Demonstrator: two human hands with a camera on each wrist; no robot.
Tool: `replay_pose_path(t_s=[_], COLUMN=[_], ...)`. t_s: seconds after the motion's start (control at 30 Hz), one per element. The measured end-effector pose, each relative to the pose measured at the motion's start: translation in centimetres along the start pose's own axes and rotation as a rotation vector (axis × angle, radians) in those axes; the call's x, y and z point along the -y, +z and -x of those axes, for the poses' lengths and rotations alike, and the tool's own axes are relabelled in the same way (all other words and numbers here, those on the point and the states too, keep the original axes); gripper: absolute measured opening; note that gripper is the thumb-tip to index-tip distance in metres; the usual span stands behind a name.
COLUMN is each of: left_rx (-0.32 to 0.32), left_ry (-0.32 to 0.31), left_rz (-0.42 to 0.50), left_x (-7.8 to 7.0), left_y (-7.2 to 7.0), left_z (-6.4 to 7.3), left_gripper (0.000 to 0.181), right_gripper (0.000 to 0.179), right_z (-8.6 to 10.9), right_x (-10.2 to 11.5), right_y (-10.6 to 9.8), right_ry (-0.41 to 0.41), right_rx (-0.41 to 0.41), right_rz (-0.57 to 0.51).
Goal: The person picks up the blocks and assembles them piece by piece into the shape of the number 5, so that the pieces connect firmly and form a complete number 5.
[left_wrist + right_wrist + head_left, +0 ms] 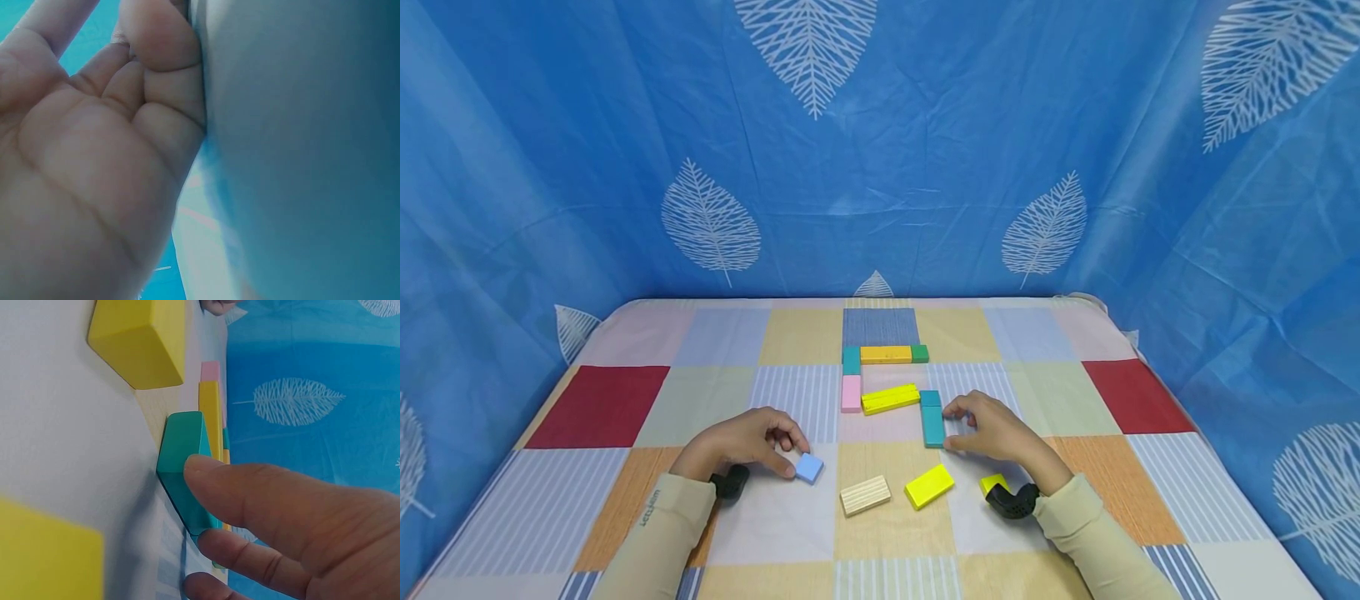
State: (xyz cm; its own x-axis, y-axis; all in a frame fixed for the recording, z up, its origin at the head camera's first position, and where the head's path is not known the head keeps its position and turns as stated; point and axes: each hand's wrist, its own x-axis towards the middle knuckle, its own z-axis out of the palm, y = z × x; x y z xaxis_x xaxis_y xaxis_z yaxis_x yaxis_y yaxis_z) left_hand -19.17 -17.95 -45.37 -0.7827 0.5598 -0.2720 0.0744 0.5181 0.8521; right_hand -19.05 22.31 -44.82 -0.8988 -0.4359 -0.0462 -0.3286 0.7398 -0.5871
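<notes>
My left hand [748,442] rests on the cloth at the left, thumb and index fingertips right at the near-left side of a small light-blue block [809,468]. In the left wrist view its palm and bent fingers [134,87] fill the left half; the block is hidden there. On the right, my right hand [992,429] has its thumb and index fingertips against the right long side of a teal block [933,427]. The right wrist view shows the thumb [215,481] at that block's edge. A smaller teal block [929,398] adjoins its far end.
Behind lie a teal block [851,360], orange-yellow block [886,355], green block [920,354], pink block [851,393] and slanted yellow block [891,399]. Nearer are a plain wooden block [865,496], a yellow block [929,487] and another yellow block [992,482] by the right wrist.
</notes>
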Motion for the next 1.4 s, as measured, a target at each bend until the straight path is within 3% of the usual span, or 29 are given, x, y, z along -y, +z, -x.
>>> replay_pose_path(t_s=[0.87, 1.4], left_rx=[0.011, 0.012], left_ry=[0.026, 0.021], left_rz=[-0.003, -0.019], left_x=[-0.1, 0.1], left_y=[0.0, -0.2], left_z=[0.2, -0.1], left_gripper=[0.025, 0.025], right_gripper=[0.039, 0.032], right_z=[0.0, -0.4], right_x=[-0.7, -2.2], right_y=[-0.7, -1.1], right_ry=[-0.038, -0.182], right_rx=[0.047, 0.176], right_rz=[-0.027, -0.347])
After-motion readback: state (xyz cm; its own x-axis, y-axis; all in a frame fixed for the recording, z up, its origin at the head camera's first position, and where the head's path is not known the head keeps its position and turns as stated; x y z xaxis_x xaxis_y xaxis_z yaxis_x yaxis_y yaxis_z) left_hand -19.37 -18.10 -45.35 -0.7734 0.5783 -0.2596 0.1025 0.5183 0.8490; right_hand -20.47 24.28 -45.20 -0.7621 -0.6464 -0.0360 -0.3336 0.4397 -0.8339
